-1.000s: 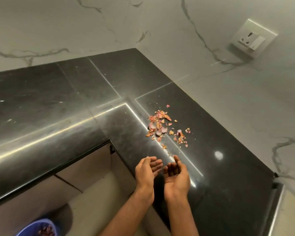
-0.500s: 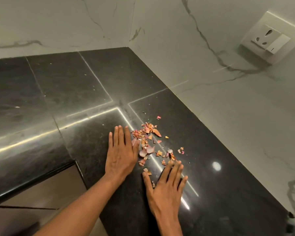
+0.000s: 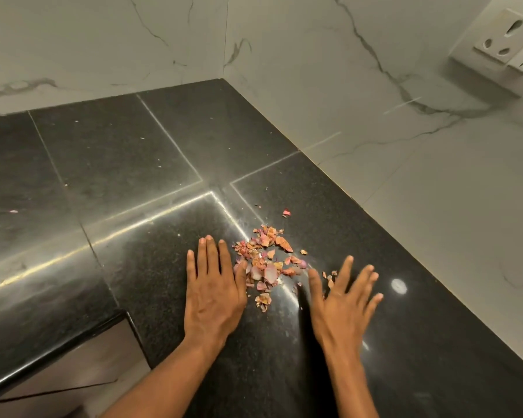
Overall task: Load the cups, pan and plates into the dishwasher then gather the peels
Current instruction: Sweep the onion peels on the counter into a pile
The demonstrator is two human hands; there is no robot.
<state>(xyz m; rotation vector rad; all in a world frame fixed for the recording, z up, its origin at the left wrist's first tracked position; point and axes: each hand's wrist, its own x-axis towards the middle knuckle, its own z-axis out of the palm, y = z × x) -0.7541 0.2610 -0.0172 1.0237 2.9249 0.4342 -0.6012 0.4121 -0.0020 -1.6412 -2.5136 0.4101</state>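
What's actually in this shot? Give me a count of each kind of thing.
Hands: 2, the left hand and the right hand, both flat on the countertop
Heap of peels: 1
Wall socket: 1
Countertop: 1
Total: 5

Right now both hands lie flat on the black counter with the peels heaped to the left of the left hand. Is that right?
No. The head view shows the peels between the left hand and right hand; both hands do lie flat on the black counter.
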